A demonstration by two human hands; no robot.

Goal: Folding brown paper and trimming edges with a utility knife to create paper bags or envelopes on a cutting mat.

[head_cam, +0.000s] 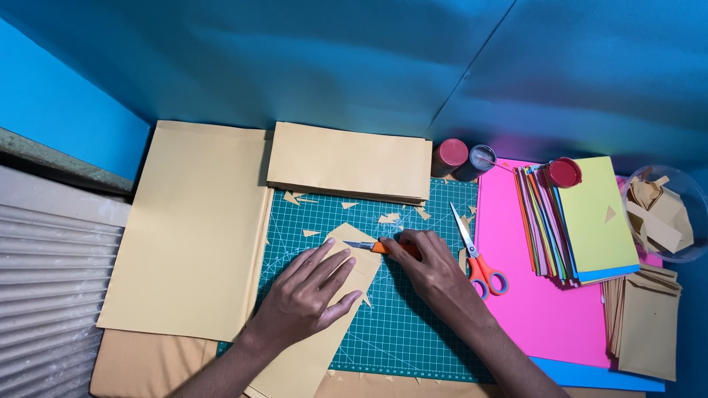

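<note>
Currently: my left hand (308, 289), fingers flat and spread, presses the tan paper strip (324, 324) onto the green cutting mat (413, 324) to keep it from sliding. My right hand (431, 267) is clamped on the orange craft knife (372, 246), long axis crosswise, blade pointing to nine o'clock. Orange-handled scissors (476, 258) lie at three o'clock.

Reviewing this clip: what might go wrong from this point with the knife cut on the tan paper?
1. The left hand lies flat on the tan paper piece with fingertips close to the blade of the orange craft knife held by the right hand; a slip may nick a finger.
2. The open scissors lie right beside the right hand, so it might bump them.
3. Paper scraps on the green cutting mat may snag the cut.
</note>
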